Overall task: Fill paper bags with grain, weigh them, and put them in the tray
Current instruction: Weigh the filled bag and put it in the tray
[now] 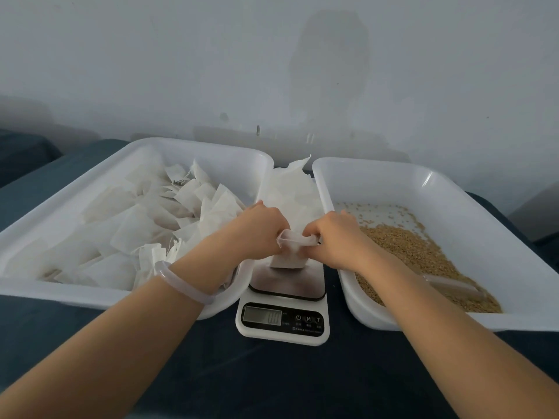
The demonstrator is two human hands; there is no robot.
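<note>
Both hands are meeting over the digital kitchen scale (283, 316), each one pinching a top corner of a small white paper bag (291, 256) with curled fingers: the left hand (260, 228) is gripping the left side of the mouth and the right hand (335, 234) the right side. The bag is standing upright with its bottom apparently sitting on the scale's steel platform; the display digits are looking too blurred to read. A clear bangle (181, 285) is circling the left wrist. The white tray (90, 295) to the left is holding a heap of filled bags (136, 225), and the right tray (453, 189) is holding grain (408, 253) with a scoop (453, 287) lying in it. A stack of empty bags (291, 189) is lying between the trays, just behind the scale, all on a dark cloth (272, 382)
</note>
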